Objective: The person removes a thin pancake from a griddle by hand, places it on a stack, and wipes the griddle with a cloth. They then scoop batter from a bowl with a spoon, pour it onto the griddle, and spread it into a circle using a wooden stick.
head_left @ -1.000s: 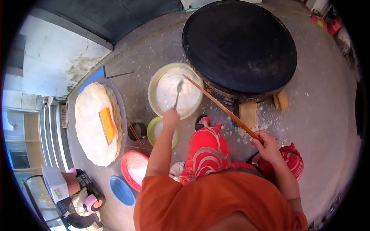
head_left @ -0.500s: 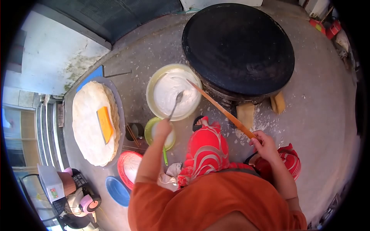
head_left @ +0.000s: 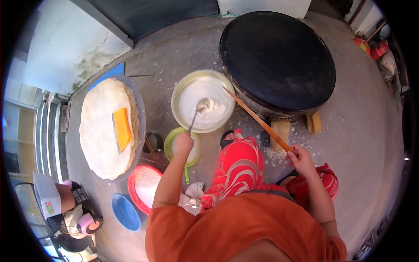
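Observation:
My left hand (head_left: 183, 144) is closed round the handle of a metal spoon (head_left: 193, 121), whose head is in the white batter (head_left: 205, 94) inside a pale yellow-green bowl (head_left: 175, 105). In my right hand (head_left: 300, 157) is the lower end of a long flat wooden stick (head_left: 262, 122). The stick's far tip is at the right rim of the bowl. A large round black griddle (head_left: 279, 61) stands just beyond, to the right. Under my left hand is a green bowl (head_left: 169, 150) with white contents and a green handle.
A tall stack of flatbreads (head_left: 98, 131) with an orange-yellow scraper (head_left: 122, 130) on it lies at the left. Near my left forearm are a red basin (head_left: 133, 192) with white powder and a blue basin (head_left: 125, 212). A cloth (head_left: 193, 194) lies by my leg.
The spoon head has shifted within the batter, and the batter's surface swirls differently. Both hands keep their hold. The whole view has shifted slightly.

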Tool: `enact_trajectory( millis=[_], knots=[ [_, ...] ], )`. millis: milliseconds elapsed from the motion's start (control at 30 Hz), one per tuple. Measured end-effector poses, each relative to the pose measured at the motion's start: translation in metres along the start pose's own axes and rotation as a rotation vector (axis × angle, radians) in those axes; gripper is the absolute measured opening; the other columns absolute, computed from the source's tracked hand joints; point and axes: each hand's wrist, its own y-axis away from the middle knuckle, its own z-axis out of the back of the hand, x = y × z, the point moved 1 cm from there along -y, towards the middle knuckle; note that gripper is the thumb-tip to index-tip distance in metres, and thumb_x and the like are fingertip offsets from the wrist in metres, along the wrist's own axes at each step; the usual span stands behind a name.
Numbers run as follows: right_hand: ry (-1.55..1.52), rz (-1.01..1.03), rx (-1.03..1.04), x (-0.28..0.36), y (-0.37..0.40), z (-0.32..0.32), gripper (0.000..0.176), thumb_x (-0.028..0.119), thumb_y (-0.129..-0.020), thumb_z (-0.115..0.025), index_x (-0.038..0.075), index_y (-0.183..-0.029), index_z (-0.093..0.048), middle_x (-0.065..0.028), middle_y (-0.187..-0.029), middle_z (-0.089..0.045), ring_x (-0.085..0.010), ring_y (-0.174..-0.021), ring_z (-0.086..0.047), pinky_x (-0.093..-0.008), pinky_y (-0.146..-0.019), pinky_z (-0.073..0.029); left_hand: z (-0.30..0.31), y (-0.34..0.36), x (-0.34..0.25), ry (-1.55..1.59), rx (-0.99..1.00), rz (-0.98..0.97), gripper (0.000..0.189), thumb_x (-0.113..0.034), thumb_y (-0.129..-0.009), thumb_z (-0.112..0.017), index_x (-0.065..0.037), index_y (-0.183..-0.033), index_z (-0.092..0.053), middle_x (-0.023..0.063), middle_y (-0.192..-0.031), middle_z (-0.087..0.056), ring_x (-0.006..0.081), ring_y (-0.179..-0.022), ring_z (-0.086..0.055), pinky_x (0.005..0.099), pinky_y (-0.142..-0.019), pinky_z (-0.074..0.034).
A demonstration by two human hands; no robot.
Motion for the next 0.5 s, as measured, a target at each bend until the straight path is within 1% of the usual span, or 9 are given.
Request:
enact_trajectory(
  millis=[133,200,233,267,333,367,433,467,500],
  knots=[
    [0.003,0.024,0.012,0.003,-0.003,-0.009,0.014,0.004,-0.086,-0.049,-0.001,-0.099,-0.049,-0.0069,-0.073,-0.059,-0.0094,-0.052,-0.051,-0.0216,-0.048,-0.043,-0.002,0.006,0.013,0.183,-0.278,0.037,0.023,-0.015,-0.085,-0.041,0.001,-0.092,-0.055,0.0207,-0.077,-0.061,0.0353,-0.069,-0.06,0.0449,-0.063,-0.046],
    [0.047,0.012,0.057,0.009,-0.005,-0.012,0.014,0.004,-0.086,-0.05,-0.001,-0.099,-0.05,-0.006,-0.072,-0.059,-0.0097,-0.053,-0.052,-0.022,-0.049,-0.044,-0.015,-0.001,0.012,0.83,-0.225,0.177,0.024,-0.019,-0.088,-0.041,0.002,-0.084,-0.053,0.0109,-0.058,-0.053,0.0207,-0.047,-0.051,0.0331,-0.043,-0.043],
    [0.06,0.019,0.065,0.004,-0.009,-0.012,0.014,0.004,-0.086,-0.05,-0.001,-0.099,-0.05,-0.006,-0.072,-0.059,-0.0097,-0.053,-0.052,-0.022,-0.049,-0.044,-0.01,0.003,0.002,1.099,-0.107,0.194,0.026,-0.02,-0.09,-0.039,0.001,-0.083,-0.052,0.0049,-0.056,-0.047,0.0114,-0.043,-0.042,0.0257,-0.037,-0.037],
    [0.08,0.107,0.05,-0.007,-0.016,-0.012,0.015,0.005,-0.085,-0.051,-0.001,-0.098,-0.05,-0.0054,-0.071,-0.058,-0.0096,-0.053,-0.053,-0.0222,-0.05,-0.044,-0.019,-0.001,0.002,1.112,-0.115,0.202,0.026,-0.02,-0.09,-0.039,0.001,-0.083,-0.052,0.0049,-0.056,-0.047,0.0114,-0.043,-0.042,0.0257,-0.037,-0.037],
    [0.108,0.197,0.044,-0.006,-0.022,-0.015,0.015,0.006,-0.085,-0.051,-0.002,-0.098,-0.05,-0.0047,-0.07,-0.058,-0.0095,-0.054,-0.053,-0.0224,-0.051,-0.044,-0.05,-0.014,0.006,1.639,0.266,0.438,0.031,-0.027,-0.091,-0.04,0.001,-0.096,-0.052,0.0093,-0.063,-0.053,0.0162,-0.049,-0.05,0.0257,-0.043,-0.043],
    [0.162,0.167,0.037,0.0,-0.025,-0.016,0.017,0.007,-0.084,-0.053,-0.002,-0.098,-0.051,-0.0053,-0.07,-0.058,-0.0094,-0.056,-0.054,-0.0225,-0.053,-0.044,-0.062,-0.015,0.008,1.651,0.262,0.444,0.031,-0.027,-0.091,-0.04,0.001,-0.096,-0.052,0.0093,-0.063,-0.053,0.0162,-0.049,-0.05,0.0257,-0.043,-0.043],
    [0.228,0.136,0.036,0.016,-0.033,-0.021,0.019,0.008,-0.084,-0.055,-0.002,-0.099,-0.052,-0.006,-0.07,-0.059,-0.0094,-0.058,-0.056,-0.0225,-0.055,-0.045,-0.082,-0.006,0.007,1.957,0.619,0.411,0.041,-0.033,-0.091,-0.038,0.0,-0.112,-0.047,0.0137,-0.078,-0.057,0.0227,-0.062,-0.057,0.0289,-0.056,-0.049],
    [0.328,0.138,0.051,0.029,-0.038,-0.027,0.021,0.01,-0.082,-0.057,0.0,-0.1,-0.054,-0.0073,-0.07,-0.06,-0.0107,-0.06,-0.057,-0.023,-0.057,-0.045,-0.09,0.001,0.006,1.971,0.615,0.416,0.041,-0.033,-0.091,-0.038,0.0,-0.112,-0.047,0.0137,-0.078,-0.057,0.0227,-0.062,-0.057,0.0289,-0.056,-0.049],
    [0.429,0.141,0.067,0.045,-0.043,-0.035,0.023,0.011,-0.08,-0.059,0.002,-0.101,-0.055,-0.0087,-0.071,-0.061,-0.0119,-0.063,-0.058,-0.0235,-0.058,-0.045,-0.096,0.01,0.006,1.972,0.565,0.323,0.045,-0.037,-0.09,-0.039,0.001,-0.112,-0.047,0.0131,-0.086,-0.057,0.0224,-0.072,-0.057,0.0305,-0.064,-0.048]
  ],
)
